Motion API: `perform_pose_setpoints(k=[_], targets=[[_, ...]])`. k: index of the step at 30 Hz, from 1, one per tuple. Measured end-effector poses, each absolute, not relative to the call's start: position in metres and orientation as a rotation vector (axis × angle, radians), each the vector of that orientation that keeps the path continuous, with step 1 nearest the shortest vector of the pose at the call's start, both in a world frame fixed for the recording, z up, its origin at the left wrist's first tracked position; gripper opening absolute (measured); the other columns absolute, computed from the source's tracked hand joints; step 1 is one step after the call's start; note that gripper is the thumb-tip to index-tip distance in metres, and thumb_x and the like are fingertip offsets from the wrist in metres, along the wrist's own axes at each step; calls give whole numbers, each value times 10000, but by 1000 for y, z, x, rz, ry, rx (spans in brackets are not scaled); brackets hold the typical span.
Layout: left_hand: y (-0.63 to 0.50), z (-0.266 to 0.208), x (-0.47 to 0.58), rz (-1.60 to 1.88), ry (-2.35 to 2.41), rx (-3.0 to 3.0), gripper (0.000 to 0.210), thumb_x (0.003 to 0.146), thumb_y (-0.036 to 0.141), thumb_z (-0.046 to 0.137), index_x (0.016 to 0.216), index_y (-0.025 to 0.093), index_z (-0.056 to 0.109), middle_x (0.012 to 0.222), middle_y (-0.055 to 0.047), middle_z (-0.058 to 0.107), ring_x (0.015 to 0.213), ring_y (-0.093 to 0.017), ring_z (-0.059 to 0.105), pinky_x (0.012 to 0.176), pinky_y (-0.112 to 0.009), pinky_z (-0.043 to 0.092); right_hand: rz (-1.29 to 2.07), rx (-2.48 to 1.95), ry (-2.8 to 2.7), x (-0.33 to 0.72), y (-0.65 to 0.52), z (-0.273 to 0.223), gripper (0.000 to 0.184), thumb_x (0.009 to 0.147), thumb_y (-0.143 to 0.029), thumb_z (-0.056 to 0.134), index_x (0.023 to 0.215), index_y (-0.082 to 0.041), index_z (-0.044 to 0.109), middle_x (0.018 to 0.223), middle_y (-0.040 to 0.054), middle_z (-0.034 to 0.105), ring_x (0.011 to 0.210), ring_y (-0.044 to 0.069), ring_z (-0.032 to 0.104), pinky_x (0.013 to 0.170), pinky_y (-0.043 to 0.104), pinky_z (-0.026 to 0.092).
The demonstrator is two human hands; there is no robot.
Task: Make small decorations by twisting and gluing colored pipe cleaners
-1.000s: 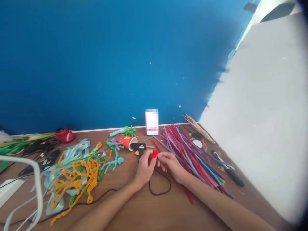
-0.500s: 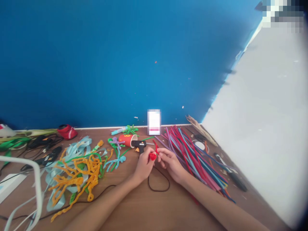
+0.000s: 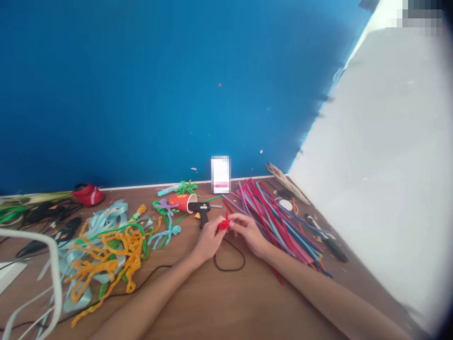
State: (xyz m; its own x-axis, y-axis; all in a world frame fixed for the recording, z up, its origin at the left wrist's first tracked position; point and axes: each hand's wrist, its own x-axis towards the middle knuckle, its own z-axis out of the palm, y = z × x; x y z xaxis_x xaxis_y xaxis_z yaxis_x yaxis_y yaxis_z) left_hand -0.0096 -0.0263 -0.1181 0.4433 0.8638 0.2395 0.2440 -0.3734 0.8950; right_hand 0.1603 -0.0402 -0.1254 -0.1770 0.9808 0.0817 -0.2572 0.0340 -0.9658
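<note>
Between my two hands is a red pipe cleaner (image 3: 223, 225), its lower part coiled into a small bunch and a short end standing up. My left hand (image 3: 209, 240) is closed on the coiled part. The fingers of my right hand (image 3: 249, 232) are pinched at the coil's right side, by the short end. Just behind my left hand lies a black glue gun (image 3: 201, 211), its nose pointing right. Its cord loops on the table below my hands. To the right, a bundle of loose pipe cleaners (image 3: 272, 217) in red, purple and blue fans out.
A red paper cup (image 3: 181, 203) lies on its side behind the glue gun. Orange twisted pipe cleaners (image 3: 106, 257) and pale blue ribbon (image 3: 106, 219) heap up at left. A white curved bar (image 3: 54, 274) stands front left. A black marker (image 3: 334, 248) lies by the right wall.
The view has shifted slightly, so the table's things sit a little further left. The upright red end between my fingers looks shorter and straighter. Both hands still grip the red pipe cleaner.
</note>
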Motion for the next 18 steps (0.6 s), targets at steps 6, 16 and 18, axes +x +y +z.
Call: perform_pose_setpoints(k=[6,16,18], targets=[[-17,-128,-9,831,858,1547,436,961,530,435,740,162,510,629,25,501,501,-71,364,507,-232,260,1322,-844,-1233,163,-38,-129,78,804,-298,752,867,-253,761,918,6,613,804,151,563,726,293,430],[-17,-132,-7,924,943,1539,381,942,515,471,794,168,530,621,39,501,521,-83,396,528,-225,306,1277,-902,-1092,156,-40,-132,130,827,-324,660,742,-240,610,824,1,621,778,177,580,759,318,436],[-20,-130,-7,978,980,1644,358,958,457,468,759,167,534,641,25,514,595,-101,451,603,-236,356,1337,-915,-938,155,-39,-131,170,831,-404,673,873,-260,593,825,-12,623,732,169,572,698,300,432]])
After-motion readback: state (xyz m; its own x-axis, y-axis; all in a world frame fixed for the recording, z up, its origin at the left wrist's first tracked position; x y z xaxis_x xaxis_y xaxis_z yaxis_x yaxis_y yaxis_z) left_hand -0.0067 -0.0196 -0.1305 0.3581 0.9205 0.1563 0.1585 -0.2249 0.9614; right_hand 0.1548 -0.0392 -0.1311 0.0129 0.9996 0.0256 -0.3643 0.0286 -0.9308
